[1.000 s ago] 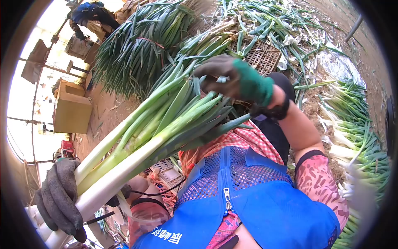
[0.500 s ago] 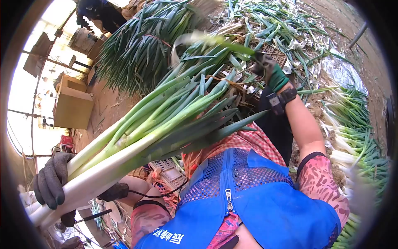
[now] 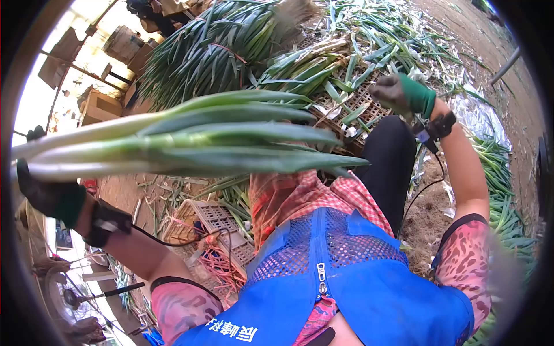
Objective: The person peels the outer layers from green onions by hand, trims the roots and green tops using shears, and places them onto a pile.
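A bunch of long green onions (image 3: 196,138), white stalks to the left and green leaves to the right, lies level across the view, smeared by motion. My left hand (image 3: 49,193), in a dark glove with a green cuff, is wrapped round the white ends at the far left. Some of its fingers are hidden behind the stalks. My right hand (image 3: 398,95), in a grey and green glove, hangs with curled fingers above a plastic crate (image 3: 378,92) strewn with loose leaves. Nothing shows sticking out of it.
A large tied bundle of green onions (image 3: 202,52) stands at the back, with trimmed leaves (image 3: 392,40) heaped beside it. More onions (image 3: 508,196) lie along the right. Near my left side is a crate (image 3: 219,219) with pink ties (image 3: 222,265). Another person (image 3: 158,14) is at the back left.
The onion bunch has swung from slanting to nearly level, its white ends rising with my left hand. My right hand has moved right, and the leaf it held no longer shows in it.
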Action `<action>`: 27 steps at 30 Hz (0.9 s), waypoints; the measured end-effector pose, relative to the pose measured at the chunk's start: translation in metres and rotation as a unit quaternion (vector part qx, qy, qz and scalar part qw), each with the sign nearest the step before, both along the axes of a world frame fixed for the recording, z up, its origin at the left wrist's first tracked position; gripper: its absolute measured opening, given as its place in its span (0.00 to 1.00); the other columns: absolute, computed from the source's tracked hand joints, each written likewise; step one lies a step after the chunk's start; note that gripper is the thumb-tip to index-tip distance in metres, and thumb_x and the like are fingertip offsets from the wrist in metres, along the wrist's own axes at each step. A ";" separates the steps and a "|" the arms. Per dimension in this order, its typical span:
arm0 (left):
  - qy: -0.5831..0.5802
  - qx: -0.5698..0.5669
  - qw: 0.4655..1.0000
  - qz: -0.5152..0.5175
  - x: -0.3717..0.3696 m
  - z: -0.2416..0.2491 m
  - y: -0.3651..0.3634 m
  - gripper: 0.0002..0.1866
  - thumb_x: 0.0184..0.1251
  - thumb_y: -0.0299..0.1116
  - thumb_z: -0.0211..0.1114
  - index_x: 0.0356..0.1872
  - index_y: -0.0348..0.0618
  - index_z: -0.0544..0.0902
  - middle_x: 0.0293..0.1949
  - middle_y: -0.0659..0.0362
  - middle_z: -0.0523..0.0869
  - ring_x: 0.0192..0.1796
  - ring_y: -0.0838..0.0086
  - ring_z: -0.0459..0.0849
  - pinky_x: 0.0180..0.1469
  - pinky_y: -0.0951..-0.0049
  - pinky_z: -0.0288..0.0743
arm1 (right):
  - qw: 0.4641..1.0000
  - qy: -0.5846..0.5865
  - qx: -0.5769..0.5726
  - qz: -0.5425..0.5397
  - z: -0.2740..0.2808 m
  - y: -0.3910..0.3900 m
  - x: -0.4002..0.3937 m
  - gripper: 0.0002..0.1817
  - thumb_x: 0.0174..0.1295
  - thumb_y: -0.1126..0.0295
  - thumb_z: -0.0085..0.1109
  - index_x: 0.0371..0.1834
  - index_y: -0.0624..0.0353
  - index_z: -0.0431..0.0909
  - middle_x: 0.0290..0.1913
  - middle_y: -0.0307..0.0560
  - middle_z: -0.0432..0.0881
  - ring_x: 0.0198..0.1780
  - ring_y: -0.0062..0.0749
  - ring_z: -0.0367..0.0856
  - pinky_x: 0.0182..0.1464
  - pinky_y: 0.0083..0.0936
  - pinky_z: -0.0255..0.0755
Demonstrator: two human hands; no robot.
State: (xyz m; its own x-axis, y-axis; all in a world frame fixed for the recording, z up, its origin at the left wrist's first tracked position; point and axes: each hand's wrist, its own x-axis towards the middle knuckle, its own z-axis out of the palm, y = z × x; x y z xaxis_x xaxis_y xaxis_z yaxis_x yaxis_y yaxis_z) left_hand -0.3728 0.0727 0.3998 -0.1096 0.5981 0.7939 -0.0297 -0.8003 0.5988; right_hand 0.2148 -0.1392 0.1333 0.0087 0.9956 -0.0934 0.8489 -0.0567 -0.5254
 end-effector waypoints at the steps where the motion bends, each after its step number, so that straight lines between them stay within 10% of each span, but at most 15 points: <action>1: -0.037 -0.034 0.998 -0.037 -0.021 0.024 0.027 0.25 0.69 0.43 0.58 0.56 0.30 0.75 0.51 0.44 0.81 0.48 0.59 0.84 0.60 0.53 0.75 | 0.998 -0.005 -0.059 0.011 0.003 0.000 -0.014 0.16 0.65 0.57 0.60 0.47 0.55 0.84 0.33 0.49 0.86 0.34 0.35 0.84 0.41 0.30 0.79; 5: -0.011 -0.026 0.999 -0.020 -0.048 0.094 0.079 0.17 0.70 0.39 0.59 0.49 0.33 0.81 0.44 0.49 0.85 0.45 0.57 0.85 0.53 0.55 0.78 | 0.961 -0.241 -0.131 -0.027 0.028 0.022 -0.015 0.12 0.61 0.61 0.60 0.39 0.57 0.85 0.36 0.51 0.87 0.37 0.45 0.86 0.44 0.37 0.78; 6: 0.200 0.132 0.954 0.179 -0.076 0.114 0.107 0.16 0.70 0.37 0.58 0.48 0.35 0.82 0.42 0.51 0.86 0.44 0.60 0.85 0.52 0.58 0.79 | 0.949 -0.310 -0.022 -0.054 0.012 0.043 0.047 0.11 0.62 0.64 0.58 0.41 0.55 0.85 0.37 0.56 0.87 0.39 0.49 0.86 0.45 0.39 0.78; 9: 0.289 0.250 0.899 0.215 -0.076 0.129 0.119 0.13 0.69 0.30 0.56 0.50 0.40 0.84 0.45 0.53 0.86 0.46 0.67 0.84 0.54 0.67 0.78 | 0.798 -0.406 0.198 -0.399 0.108 0.065 0.096 0.15 0.66 0.58 0.51 0.47 0.53 0.81 0.41 0.60 0.84 0.44 0.56 0.83 0.47 0.43 0.78; 12: 0.361 0.316 0.860 0.172 0.016 0.094 0.040 0.16 0.68 0.26 0.54 0.54 0.42 0.83 0.49 0.54 0.85 0.50 0.69 0.83 0.57 0.69 0.76 | 0.649 -0.544 0.450 -0.285 0.178 0.067 0.073 0.29 0.61 0.55 0.60 0.63 0.58 0.70 0.62 0.58 0.74 0.62 0.52 0.74 0.62 0.40 0.69; 13: 0.453 0.374 0.766 0.261 0.039 0.082 0.014 0.18 0.67 0.25 0.54 0.56 0.43 0.83 0.50 0.54 0.85 0.52 0.68 0.83 0.59 0.69 0.75 | 0.634 -0.527 0.508 -0.250 0.200 0.065 0.020 0.43 0.55 0.57 0.67 0.71 0.65 0.60 0.69 0.61 0.66 0.68 0.52 0.67 0.69 0.40 0.63; 16: 0.436 0.128 0.889 -0.059 0.100 0.040 0.015 0.20 0.62 0.25 0.58 0.57 0.41 0.81 0.48 0.56 0.86 0.46 0.70 0.85 0.50 0.71 0.78 | 0.665 -0.458 0.590 -0.027 0.234 0.036 -0.083 0.46 0.52 0.61 0.69 0.74 0.60 0.57 0.71 0.57 0.64 0.72 0.50 0.61 0.74 0.42 0.56; 18: 0.452 0.066 0.868 -0.195 0.146 -0.015 0.018 0.18 0.61 0.27 0.63 0.54 0.39 0.83 0.42 0.57 0.88 0.39 0.75 0.85 0.43 0.73 0.79 | 0.551 -0.483 0.679 0.051 0.230 0.055 -0.101 0.30 0.56 0.65 0.61 0.64 0.56 0.69 0.60 0.56 0.76 0.60 0.46 0.76 0.60 0.40 0.71; 21: 0.372 -0.193 0.814 -0.401 0.228 -0.085 -0.040 0.14 0.62 0.32 0.67 0.48 0.39 0.84 0.34 0.59 0.88 0.32 0.77 0.84 0.37 0.74 0.78 | 0.584 -0.539 0.602 0.083 0.194 0.039 -0.135 0.30 0.64 0.57 0.53 0.70 0.51 0.69 0.63 0.45 0.76 0.65 0.43 0.74 0.68 0.41 0.65; 23: 0.306 -0.188 0.772 -0.525 0.272 -0.149 -0.058 0.10 0.66 0.30 0.63 0.44 0.40 0.85 0.34 0.59 0.88 0.34 0.75 0.86 0.38 0.76 0.78 | 0.640 -0.514 0.552 0.146 0.162 0.020 -0.142 0.30 0.63 0.61 0.50 0.71 0.52 0.67 0.64 0.46 0.75 0.67 0.42 0.72 0.71 0.38 0.61; 27: 0.359 0.251 0.744 -0.505 0.334 -0.216 -0.078 0.06 0.61 0.20 0.65 0.39 0.39 0.85 0.39 0.61 0.87 0.40 0.73 0.86 0.42 0.78 0.80 | 0.718 -0.521 0.442 0.133 0.091 -0.004 -0.108 0.29 0.59 0.62 0.49 0.68 0.47 0.70 0.63 0.46 0.76 0.67 0.40 0.73 0.72 0.40 0.60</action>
State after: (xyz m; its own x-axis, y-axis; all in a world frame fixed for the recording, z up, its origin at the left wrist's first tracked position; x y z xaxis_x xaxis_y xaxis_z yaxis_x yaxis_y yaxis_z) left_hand -0.0386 -0.0051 0.1840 0.7541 -0.3036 0.5824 -0.5841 -0.7154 0.3835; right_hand 0.1073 -0.1430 0.2247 -0.5862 0.6416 0.4947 0.7262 0.1454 0.6719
